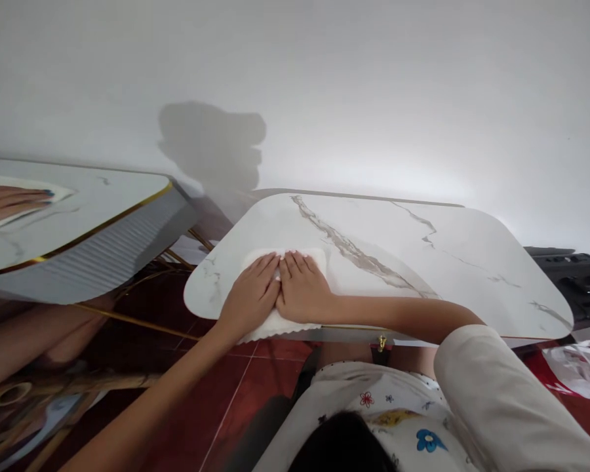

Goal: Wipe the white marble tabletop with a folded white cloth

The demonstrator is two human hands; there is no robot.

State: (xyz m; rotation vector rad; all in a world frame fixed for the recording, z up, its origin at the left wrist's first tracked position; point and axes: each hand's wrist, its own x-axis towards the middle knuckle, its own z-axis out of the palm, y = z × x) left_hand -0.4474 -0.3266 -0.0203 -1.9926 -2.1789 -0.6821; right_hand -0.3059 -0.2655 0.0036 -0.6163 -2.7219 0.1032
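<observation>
A white cloth (275,322) lies on the left part of a white marble-patterned tabletop (373,242), and its scalloped edge hangs over the front. My left hand (252,293) rests flat on the cloth, fingers stretched forward. Beside it, my right hand (305,286) also lies flat on the cloth with its fingers extended. The two hands touch at the thumbs. Neither hand grips the cloth; both press on it from above.
At the left, another person's hand (12,202) lies on a cloth on a second marble-patterned table (103,196) with a gold edge. A wall stands behind both tables. A black object (580,285) and a plastic bag (580,370) are at the right.
</observation>
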